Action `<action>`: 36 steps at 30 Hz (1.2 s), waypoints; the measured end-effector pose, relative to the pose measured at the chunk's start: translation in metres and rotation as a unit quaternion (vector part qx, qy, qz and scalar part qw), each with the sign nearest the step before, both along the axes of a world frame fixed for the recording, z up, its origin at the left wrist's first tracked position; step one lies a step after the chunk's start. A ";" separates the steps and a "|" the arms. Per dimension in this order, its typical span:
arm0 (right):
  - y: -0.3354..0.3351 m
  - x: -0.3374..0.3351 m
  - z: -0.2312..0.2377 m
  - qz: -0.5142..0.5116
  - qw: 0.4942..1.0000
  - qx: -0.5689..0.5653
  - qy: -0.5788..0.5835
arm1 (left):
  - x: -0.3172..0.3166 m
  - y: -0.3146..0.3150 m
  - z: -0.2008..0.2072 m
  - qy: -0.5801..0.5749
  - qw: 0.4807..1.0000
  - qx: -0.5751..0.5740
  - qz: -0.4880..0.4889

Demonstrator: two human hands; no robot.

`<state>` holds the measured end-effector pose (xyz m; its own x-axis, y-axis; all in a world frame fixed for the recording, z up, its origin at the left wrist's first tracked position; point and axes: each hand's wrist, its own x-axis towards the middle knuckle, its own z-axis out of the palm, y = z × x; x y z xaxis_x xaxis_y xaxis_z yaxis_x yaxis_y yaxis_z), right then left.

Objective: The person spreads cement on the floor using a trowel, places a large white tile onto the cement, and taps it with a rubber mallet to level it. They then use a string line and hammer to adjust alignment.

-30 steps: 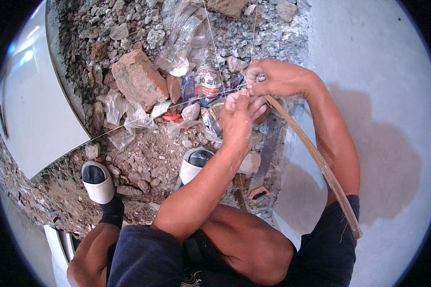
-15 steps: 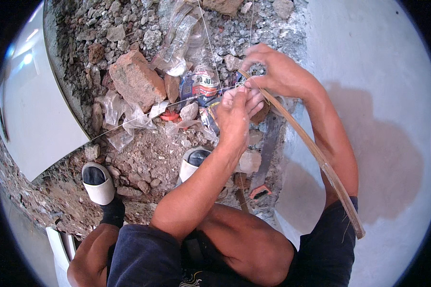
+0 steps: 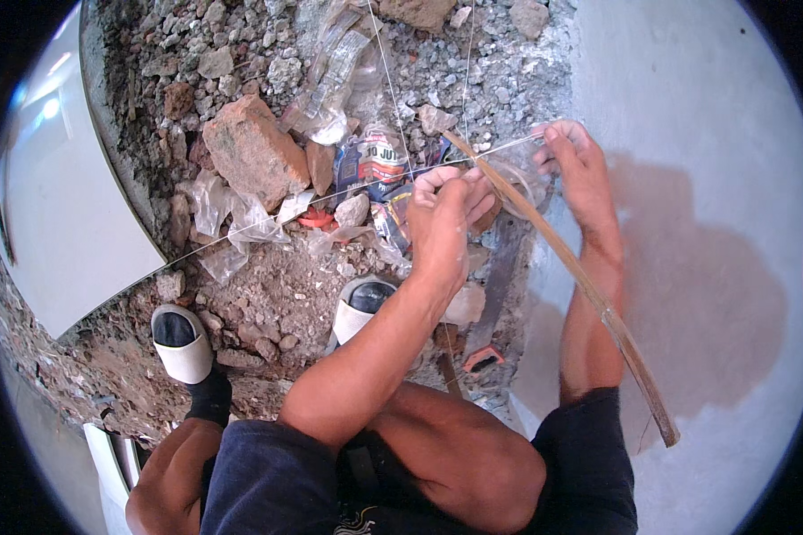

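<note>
My right hand [image 3: 573, 160] pinches a thin white string [image 3: 514, 143] at the right, above the pale smooth floor. The string runs taut leftward past a long wooden stick [image 3: 589, 290] and on toward the white panel. Slanting down to the right, the stick has its upper end by the string. My left hand [image 3: 448, 207] is curled closed just under the string, its fingertips close to the stick. What its fingers hold is hidden.
Rubble surrounds a large brick chunk [image 3: 255, 147], clear plastic scraps [image 3: 214, 203] and a dark printed packet [image 3: 371, 162]. A saw with an orange handle [image 3: 483, 358] lies beside the floor edge. A white panel [image 3: 80, 196] stands left. Another string [image 3: 388, 76] crosses the rubble.
My right hand has moved right, away from my left hand, drawing the string out straight. My left hand stays almost in place, and the stick has barely shifted.
</note>
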<state>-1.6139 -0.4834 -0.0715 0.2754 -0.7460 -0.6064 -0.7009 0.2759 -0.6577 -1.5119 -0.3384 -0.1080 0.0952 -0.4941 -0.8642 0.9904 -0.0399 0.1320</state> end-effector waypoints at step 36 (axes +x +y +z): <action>0.050 0.002 -0.022 0.273 0.913 -0.267 0.146 | 0.081 -0.053 -0.029 -0.679 0.355 -0.264 -0.587</action>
<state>-1.6118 -0.4332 -0.0934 0.5797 -0.7558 -0.3043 -0.8047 -0.4723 -0.3598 -1.4309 -0.3911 -0.1372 -0.2919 -0.9405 -0.1738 -0.6574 0.0653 0.7507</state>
